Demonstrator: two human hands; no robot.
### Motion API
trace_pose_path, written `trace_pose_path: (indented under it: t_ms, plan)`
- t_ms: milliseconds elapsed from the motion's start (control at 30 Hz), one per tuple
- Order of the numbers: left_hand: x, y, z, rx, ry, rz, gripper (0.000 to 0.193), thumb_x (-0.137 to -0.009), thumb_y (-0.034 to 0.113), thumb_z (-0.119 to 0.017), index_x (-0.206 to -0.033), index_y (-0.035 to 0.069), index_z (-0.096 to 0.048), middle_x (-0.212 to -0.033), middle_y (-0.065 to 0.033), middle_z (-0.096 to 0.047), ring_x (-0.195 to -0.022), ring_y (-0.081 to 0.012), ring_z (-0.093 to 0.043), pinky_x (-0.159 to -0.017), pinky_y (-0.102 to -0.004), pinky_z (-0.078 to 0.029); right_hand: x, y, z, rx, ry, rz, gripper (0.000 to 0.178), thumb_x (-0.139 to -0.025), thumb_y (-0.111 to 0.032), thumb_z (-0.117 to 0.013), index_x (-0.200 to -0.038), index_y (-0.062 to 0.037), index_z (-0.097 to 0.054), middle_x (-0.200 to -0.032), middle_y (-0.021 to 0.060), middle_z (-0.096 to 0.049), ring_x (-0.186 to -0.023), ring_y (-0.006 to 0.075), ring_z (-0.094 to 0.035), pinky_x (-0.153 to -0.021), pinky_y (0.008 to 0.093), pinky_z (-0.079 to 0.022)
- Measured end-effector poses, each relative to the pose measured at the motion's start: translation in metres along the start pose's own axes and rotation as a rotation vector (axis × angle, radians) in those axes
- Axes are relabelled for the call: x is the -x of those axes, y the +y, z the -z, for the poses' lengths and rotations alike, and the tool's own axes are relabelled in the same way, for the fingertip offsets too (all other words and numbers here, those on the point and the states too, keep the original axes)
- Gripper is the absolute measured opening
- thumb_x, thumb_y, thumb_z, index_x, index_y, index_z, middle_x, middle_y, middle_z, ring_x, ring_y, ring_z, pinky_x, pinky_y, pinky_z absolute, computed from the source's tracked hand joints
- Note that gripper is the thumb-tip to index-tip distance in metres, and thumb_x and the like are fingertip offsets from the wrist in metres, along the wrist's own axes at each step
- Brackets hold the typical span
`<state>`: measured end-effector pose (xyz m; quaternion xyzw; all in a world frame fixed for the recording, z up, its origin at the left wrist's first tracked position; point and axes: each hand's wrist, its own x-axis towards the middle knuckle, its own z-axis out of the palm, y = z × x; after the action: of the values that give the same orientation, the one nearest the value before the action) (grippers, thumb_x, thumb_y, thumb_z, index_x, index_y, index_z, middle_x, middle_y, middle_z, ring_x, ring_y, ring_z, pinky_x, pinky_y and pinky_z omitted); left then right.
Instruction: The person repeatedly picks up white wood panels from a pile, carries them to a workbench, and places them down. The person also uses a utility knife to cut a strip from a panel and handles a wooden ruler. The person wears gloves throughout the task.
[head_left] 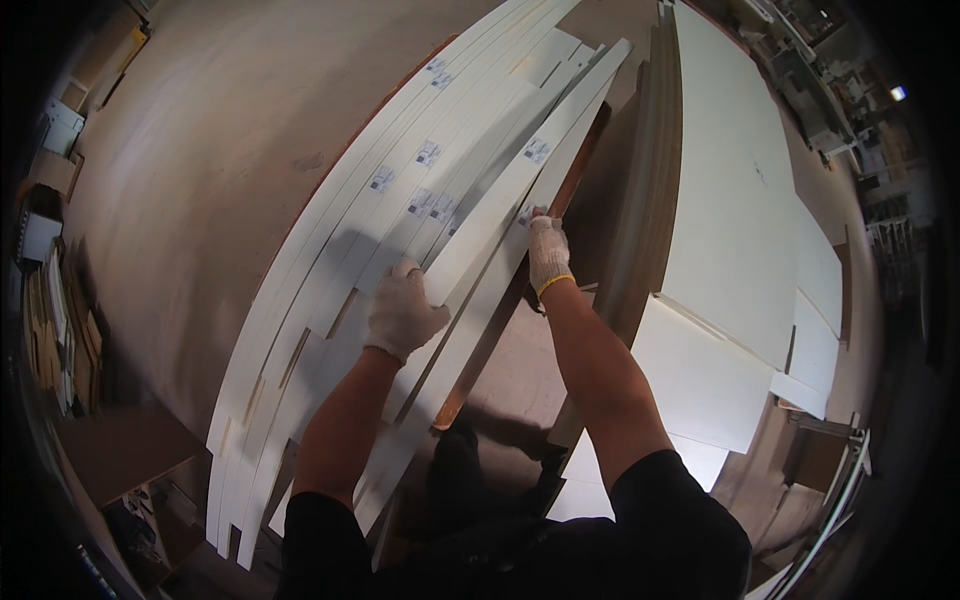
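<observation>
My left hand (404, 312), in a white knitted glove, has its fingers curled at the left edge of a long white board strip (497, 198). That strip is tilted above a stack of similar strips (330, 275). My right hand (549, 252), gloved with a yellow cuff, is closed around the right edge of a second white strip (480, 312) beside it, near a small printed label. Both strips run away from me toward the upper right. My right fingertips under the edge are hidden.
An orange-brown bar (448, 408) shows under the strips. To the right stands a tall stack of large white panels (735, 200) with brown edges. Boards lean at the far left (60, 320), near a brown box-like cabinet (125, 450). Shelving with assorted items lines the right rim.
</observation>
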<state>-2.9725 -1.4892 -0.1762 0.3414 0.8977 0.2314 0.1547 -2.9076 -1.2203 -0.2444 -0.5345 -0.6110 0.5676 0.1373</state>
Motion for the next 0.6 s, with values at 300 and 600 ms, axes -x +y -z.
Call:
trace_pose_path:
  t_ms: [300, 600]
  plan:
    - [-0.089, -0.068, 0.088, -0.188, 0.020, 0.111, 0.061, -0.081, 0.027, -0.072, -0.128, -0.009, -0.059, -0.139, -0.0237, -0.057, -0.126, -0.0414, -0.062, -0.108, -0.0464, -0.052, 0.060, -0.002, -0.002, 0.030, 0.030, -0.172, 0.040, -0.098, -0.028, -0.058, -0.133, -0.0100, -0.061, -0.113, 0.0092, -0.065, -0.097, 0.0198, -0.063, -0.084, 0.0353, -0.051]
    - [-0.176, -0.145, 0.088, -0.322, 0.086, 0.150, 0.058, -0.075, 0.027, -0.076, -0.120, -0.007, -0.064, -0.133, -0.0247, -0.062, -0.127, -0.0401, -0.059, -0.110, -0.0457, -0.049, 0.249, 0.004, 0.067, 0.415, -0.476, 0.568, 0.059, -0.089, -0.012, -0.075, -0.144, -0.0032, -0.055, -0.153, 0.0218, -0.049, -0.125, 0.0372, -0.060, -0.104, 0.0434, -0.052]
